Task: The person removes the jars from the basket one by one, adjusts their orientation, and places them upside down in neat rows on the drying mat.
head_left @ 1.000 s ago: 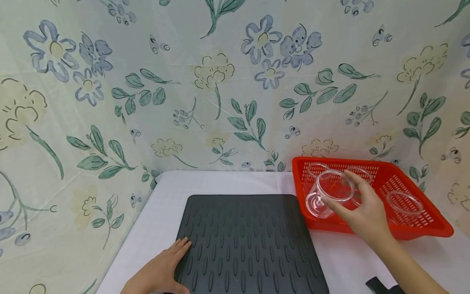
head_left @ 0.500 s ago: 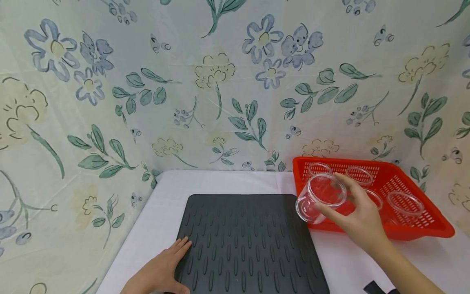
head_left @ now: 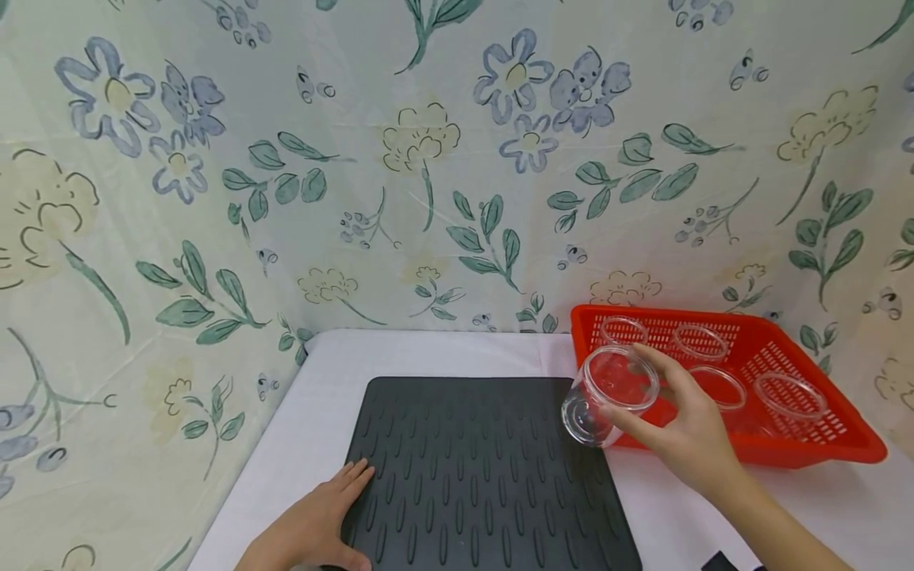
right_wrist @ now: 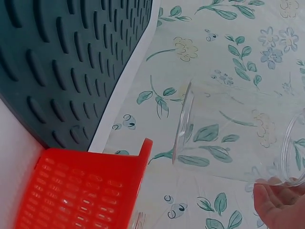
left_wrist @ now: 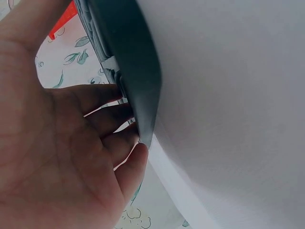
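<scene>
My right hand (head_left: 685, 424) holds a clear glass (head_left: 591, 411) between thumb and fingers near its rim. The glass tilts, with its thick base toward the left, and overlaps the mat's upper right edge in the head view. In the right wrist view the see-through glass (right_wrist: 224, 138) lies across the picture, fingertips (right_wrist: 274, 195) at its rim end. My left hand (head_left: 314, 519) rests on the left edge of a dark ribbed rubber mat (head_left: 485, 468), fingers extended. In the left wrist view its fingertips (left_wrist: 131, 138) touch the mat's edge (left_wrist: 143, 86).
A red plastic basket (head_left: 785, 450) stands right of the mat, with several clear glasses (head_left: 789, 408) inside. A white cloth (head_left: 428, 349) covers the table. Flowered fabric (head_left: 428, 198) hangs behind. A black object (head_left: 717, 561) shows at the bottom right edge.
My right hand has carried the glass left and downward, from over the basket to the mat's right edge. Another glass's rim in the basket has come into sight. My left hand stays put.
</scene>
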A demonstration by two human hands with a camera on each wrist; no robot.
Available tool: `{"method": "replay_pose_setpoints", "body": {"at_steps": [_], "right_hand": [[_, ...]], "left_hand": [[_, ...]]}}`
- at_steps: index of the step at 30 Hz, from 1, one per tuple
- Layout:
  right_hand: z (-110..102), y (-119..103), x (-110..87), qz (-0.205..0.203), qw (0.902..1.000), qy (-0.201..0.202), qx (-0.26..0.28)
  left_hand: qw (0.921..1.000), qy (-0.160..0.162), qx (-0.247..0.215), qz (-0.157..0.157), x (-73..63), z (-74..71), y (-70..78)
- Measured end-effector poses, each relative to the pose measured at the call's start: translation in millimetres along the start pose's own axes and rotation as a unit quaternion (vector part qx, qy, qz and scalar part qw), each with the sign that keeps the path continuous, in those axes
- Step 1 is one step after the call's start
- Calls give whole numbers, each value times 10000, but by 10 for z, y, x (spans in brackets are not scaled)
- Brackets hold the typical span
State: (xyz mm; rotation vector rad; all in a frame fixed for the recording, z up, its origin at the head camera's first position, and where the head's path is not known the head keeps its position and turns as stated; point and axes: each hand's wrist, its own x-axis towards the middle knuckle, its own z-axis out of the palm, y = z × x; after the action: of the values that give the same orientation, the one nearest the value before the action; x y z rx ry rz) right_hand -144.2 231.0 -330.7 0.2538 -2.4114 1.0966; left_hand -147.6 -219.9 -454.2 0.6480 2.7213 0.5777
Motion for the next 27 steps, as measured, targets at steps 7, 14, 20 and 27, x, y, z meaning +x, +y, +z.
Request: {"method": "replay_pose_setpoints", "body": {"at_steps": [7, 14, 20, 27], "right_hand": [[77, -48, -42, -3, 9998, -177, 36], [142, -38, -59, -39, 9993, -348, 117], [188, -35, -63, -76, 9990, -394, 200], [276, -26, -98, -153, 9976, -537, 418]], "left_hand": [[10000, 62, -17, 42, 7, 9, -11], [10000, 40, -27, 5, 7, 17, -14], [10000, 26, -27, -18, 8, 12, -11], [10000, 34, 14, -1, 6, 12, -11]]}}
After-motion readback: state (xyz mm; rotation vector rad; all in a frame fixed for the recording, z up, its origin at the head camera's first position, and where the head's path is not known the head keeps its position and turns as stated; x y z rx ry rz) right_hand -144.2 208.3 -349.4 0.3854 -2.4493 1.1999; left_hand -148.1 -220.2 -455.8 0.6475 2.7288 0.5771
